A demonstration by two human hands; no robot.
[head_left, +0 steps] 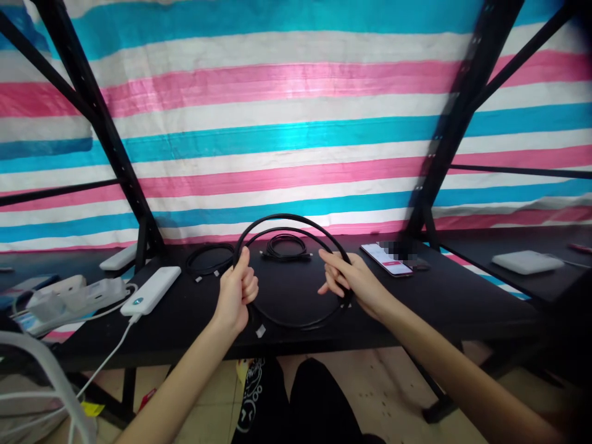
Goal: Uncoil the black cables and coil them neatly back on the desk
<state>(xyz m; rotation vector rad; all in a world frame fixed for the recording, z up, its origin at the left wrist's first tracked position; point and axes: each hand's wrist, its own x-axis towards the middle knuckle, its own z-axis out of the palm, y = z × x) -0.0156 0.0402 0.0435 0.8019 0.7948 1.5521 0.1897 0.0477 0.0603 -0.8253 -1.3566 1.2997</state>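
A black cable [289, 217] is wound in wide loops between my two hands, just above the dark table. My left hand [237, 291] is closed around the left side of the loops, thumb pointing up. On the right side, my right hand [354, 280] has its fingers curled about the cable, with the index finger and thumb stretched toward the left. Small pale tags or ends hang near the bottom of the loops. Behind them lie a smaller coiled black cable [287, 248] and another coil [210, 259] to its left.
A phone [387, 259] lies right of my hands. Left stand a white power bank [152, 290] with a plugged-in cord and a white power strip [76, 299]. A white box [527, 262] sits at far right. Black frame posts [111, 145] rise before a striped sheet [287, 135].
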